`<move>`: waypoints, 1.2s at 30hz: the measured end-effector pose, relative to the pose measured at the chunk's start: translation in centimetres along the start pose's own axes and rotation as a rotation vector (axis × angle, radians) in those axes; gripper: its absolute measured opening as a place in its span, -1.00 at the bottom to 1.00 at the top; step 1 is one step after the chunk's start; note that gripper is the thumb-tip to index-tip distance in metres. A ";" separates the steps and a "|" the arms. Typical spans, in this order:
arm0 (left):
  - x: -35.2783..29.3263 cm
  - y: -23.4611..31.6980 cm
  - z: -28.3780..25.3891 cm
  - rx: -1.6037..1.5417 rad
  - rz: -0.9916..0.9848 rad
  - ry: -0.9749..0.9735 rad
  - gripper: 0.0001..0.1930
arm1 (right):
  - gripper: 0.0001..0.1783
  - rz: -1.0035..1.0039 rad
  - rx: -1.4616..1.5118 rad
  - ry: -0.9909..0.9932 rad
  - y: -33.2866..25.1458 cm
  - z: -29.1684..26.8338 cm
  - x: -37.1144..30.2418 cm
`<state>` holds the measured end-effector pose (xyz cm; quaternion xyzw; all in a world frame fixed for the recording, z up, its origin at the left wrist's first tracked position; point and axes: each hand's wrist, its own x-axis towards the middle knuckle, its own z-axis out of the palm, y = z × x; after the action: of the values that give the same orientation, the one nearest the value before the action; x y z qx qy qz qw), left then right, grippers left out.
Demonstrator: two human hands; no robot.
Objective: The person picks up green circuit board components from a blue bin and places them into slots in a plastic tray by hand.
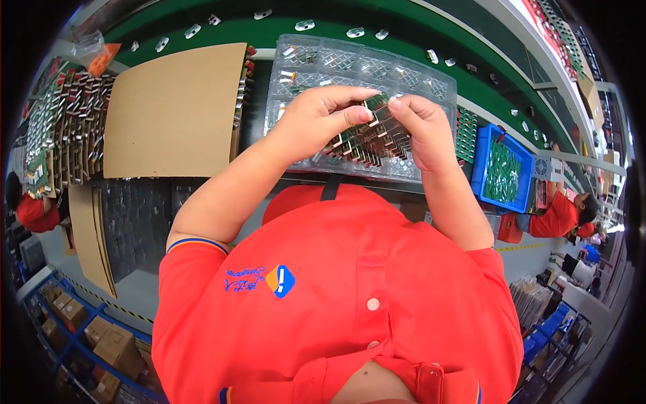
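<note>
My left hand [326, 120] and my right hand [424, 124] meet over a clear plastic tray [441, 75]. Both pinch a small green circuit board [379, 103] between thumb and fingers, one hand at each side. Part of the board is hidden by my fingers. Just below it, a row of circuit board strips [369, 147] with pale metal edges lies on the tray. Several tray pockets at the far left hold small white and orange parts [289, 77].
Beyond the tray runs a green conveyor belt [404, 17] carrying several small white-and-green parts. Cardboard [175, 111] and stacked boards [70, 128] stand at left. A blue bin [481, 165] of green boards sits at right. Co-workers in red are at far left and right [558, 215].
</note>
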<state>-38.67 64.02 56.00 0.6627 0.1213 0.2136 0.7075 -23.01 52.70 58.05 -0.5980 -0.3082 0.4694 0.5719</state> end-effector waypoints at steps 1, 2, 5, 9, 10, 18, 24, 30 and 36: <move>0.2 0.2 0.2 -0.041 -0.068 -0.003 -0.69 | -0.85 -0.003 -0.001 0.010 -0.1 -0.2 0.1; 0.3 0.0 0.2 -0.026 0.041 0.015 -0.70 | -0.85 0.029 0.026 -0.037 -0.4 -0.4 0.3; 0.3 0.3 0.1 0.033 0.018 -0.046 -0.69 | -0.85 0.099 0.079 -0.080 -0.3 -1.0 0.2; 0.0 -0.7 0.3 0.208 0.164 -0.029 -0.69 | -0.82 0.197 0.158 -0.089 0.0 -1.2 0.4; 0.0 -0.7 0.1 0.230 0.147 -0.053 -0.65 | -0.82 0.220 0.163 -0.112 0.1 -1.3 0.5; -4.6 -4.8 -3.2 0.115 -0.230 0.124 -0.66 | -0.84 0.127 0.206 -0.048 0.7 -3.7 0.5; -8.2 -9.2 -2.1 1.241 0.170 0.017 -0.65 | -0.89 -0.010 0.218 0.106 0.9 -3.2 -0.2; -3.2 -1.5 3.7 0.132 0.190 0.288 -0.65 | -0.85 -0.033 0.220 0.009 0.7 -2.9 -0.3; -1.6 -1.8 4.9 -0.260 0.021 0.045 -0.67 | -0.84 0.106 0.365 -0.158 0.6 -5.1 0.4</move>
<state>-37.62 58.86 54.48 0.5616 0.1016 0.2498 0.7822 -18.37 50.94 56.88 -0.4612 -0.2301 0.5922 0.6194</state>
